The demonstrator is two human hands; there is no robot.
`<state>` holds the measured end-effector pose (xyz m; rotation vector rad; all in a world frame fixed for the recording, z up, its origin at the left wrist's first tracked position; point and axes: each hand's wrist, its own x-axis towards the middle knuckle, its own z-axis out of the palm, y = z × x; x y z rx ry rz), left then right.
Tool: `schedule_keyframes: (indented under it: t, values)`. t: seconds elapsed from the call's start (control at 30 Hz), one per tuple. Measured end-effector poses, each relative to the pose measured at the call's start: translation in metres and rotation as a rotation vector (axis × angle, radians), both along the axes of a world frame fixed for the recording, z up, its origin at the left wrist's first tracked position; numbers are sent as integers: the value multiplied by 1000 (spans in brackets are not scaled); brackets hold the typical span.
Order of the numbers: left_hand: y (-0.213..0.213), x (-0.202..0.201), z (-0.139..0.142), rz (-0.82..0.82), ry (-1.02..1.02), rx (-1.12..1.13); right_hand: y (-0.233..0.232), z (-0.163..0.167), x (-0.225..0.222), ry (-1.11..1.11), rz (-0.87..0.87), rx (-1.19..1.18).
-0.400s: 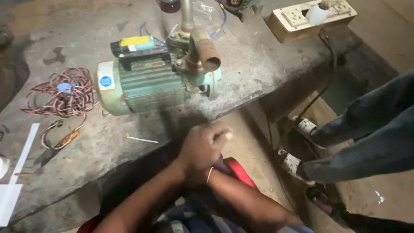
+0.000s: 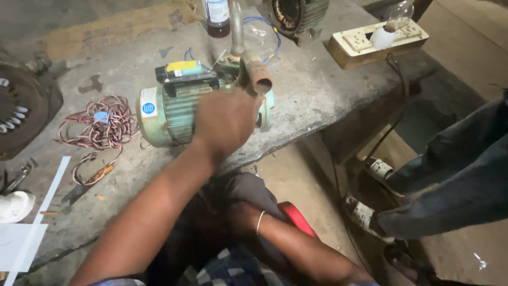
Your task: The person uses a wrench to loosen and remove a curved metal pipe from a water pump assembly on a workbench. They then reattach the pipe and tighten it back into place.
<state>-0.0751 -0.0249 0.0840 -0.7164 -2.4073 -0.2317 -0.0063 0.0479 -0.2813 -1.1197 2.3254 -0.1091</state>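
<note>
On bench centre, left hand [image 2: 225, 121] rests spread over green pump [image 2: 174, 108]: likely heavy, rigid; grasp casing. Right hand [image 2: 241, 217] grip indiscernible.

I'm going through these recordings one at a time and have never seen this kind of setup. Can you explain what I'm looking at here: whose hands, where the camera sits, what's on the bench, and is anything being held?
There is no robot here. The one view comes from a camera worn on a person's head, looking down at their own arms.

The left hand reaches forward over a green electric water pump on a rough concrete bench. It seems to rest on the pump's body, but whether it grips anything cannot be told. The right hand is low, near the lap, against dark cloth; its fingers are hidden.

Also on the bench: a tangle of red wire left of the pump, a rusty pipe outlet on the pump's top, a wooden socket board with a bulb, and a dark bottle at the back.

At right are another person's legs.
</note>
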Motion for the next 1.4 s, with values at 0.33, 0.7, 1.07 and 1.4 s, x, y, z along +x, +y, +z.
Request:
schedule_keyframes:
  t: [0.33,0.7,1.07,1.4]
  values:
    - [-7,-19,-21,7,206,115,8,-4,-10,40,24,-300]
    - [-65,-17,-14,138,114,376,4,-4,-11,25,21,-273]
    - [-111,-45,-24,62,105,440,23,32,-1,80,15,-580]
    - [-75,-29,-22,-120,229,204,6,78,5,-56,-108,-348]
